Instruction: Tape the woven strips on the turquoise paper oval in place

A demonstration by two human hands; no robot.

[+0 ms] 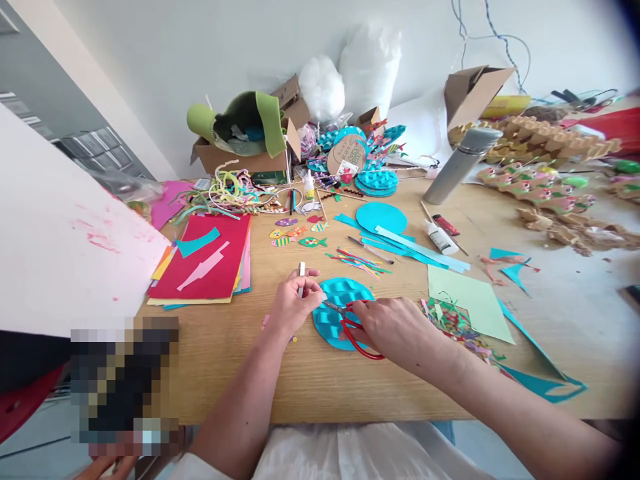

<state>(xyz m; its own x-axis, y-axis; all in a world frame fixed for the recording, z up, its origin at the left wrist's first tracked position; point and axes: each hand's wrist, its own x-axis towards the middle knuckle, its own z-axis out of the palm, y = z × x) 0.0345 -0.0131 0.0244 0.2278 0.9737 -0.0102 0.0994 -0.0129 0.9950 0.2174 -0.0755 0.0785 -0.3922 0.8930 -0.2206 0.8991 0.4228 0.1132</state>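
Observation:
My right hand (385, 323) grips red-handled scissors (350, 327), blades pointing left towards my other hand. My left hand (294, 303) is closed on a narrow white strip (301, 272) standing up between its fingers; its exact kind is not clear. The scissor tips sit close to the left fingertips, where a small pale bit shows. Beneath both hands lies a round blue disc (333, 333) with woven-looking raised squares, partly covered by my right hand. Just beyond it, thin coloured paper strips (357, 261) are spread, with several paper fish (313, 242) farther back.
Stacked coloured paper (200, 267) lies left. A paintbrush (373, 250), a plain blue disc (381, 218), a glue bottle (441, 238) and a grey flask (463, 167) are beyond my hands. Green paper (465, 293) and scraps lie right. Another person's hand (113, 463) shows lower left.

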